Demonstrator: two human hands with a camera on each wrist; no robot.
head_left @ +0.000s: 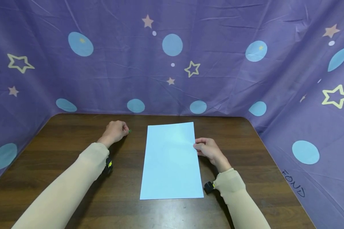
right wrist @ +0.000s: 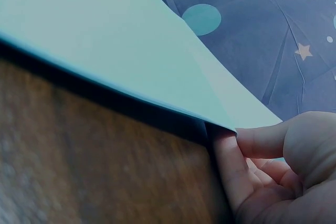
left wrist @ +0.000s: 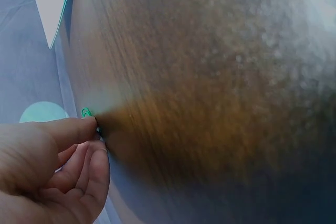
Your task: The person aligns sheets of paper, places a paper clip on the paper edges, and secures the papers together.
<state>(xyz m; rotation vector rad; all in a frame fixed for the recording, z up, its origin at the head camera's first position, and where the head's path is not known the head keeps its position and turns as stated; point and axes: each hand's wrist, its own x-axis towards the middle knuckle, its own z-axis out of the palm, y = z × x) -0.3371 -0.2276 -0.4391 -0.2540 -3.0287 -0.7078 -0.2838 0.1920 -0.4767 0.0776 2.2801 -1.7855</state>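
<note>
Paper (head_left: 171,168) lay on the counter (head_left: 126,190) before us, its raised edge pinched at two o'clock by our right hand (head_left: 210,149); our left hand (head_left: 114,130), toward ten o'clock, pinched a green clip (left wrist: 87,113).

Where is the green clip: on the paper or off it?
Off: the left hand pinches the green clip away from the paper, with table showing between them in the head view.

At a table (head_left: 70,140), your left hand (head_left: 114,130) pinched a green item (head_left: 130,131); your right hand (head_left: 208,148) gripped a pale sheet (head_left: 171,163) by its edge.
</note>
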